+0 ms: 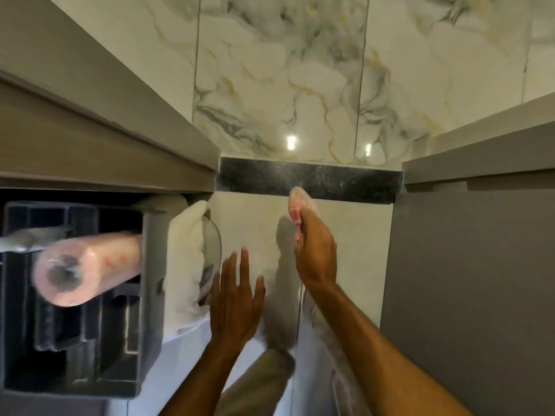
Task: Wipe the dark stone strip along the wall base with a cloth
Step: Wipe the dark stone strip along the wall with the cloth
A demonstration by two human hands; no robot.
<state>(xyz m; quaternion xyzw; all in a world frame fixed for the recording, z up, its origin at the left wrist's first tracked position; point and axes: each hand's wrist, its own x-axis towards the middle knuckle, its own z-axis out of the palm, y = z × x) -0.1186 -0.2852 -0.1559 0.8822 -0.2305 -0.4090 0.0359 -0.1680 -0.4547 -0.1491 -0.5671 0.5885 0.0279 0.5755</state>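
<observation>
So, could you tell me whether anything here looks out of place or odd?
A white towel is bunched in the gap beside the open drawer, sagging to the floor. Otherwise nothing stands out: the right hand holds the cloth at the dark strip.

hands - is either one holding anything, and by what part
The right hand grips a pinkish cloth by its lower end; the upper end reaches the dark stone strip. The left hand is open, holding nothing.

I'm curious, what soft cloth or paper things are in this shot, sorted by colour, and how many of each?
Pink: 2, the cloth gripped in the right hand against the dark stone strip, and the roll in the open drawer.
White: 1, the towel draped at the drawer's edge.
Total: 3
</observation>
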